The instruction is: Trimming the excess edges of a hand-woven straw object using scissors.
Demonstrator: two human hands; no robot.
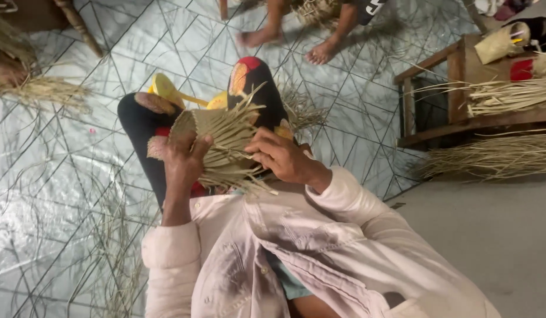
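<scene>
Woven straw piece (226,141) sits clamped in both hands' fingers (184,154) above a tiled floor (60,176) strewn with straw.

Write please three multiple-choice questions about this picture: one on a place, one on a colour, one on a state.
1. Where does the woven straw piece sit?
A. between both hands
B. on the wooden bench
C. on the floor

2. What colour is the person's shirt?
A. dark blue
B. pale pink
C. green

3. How is the left hand?
A. open and flat
B. closed on the straw piece
C. resting on the floor

Answers: 1 A, the left hand and right hand both grip it; 2 B, the sleeves are light pink; 3 B, its fingers curl over the weave's edge.
</scene>
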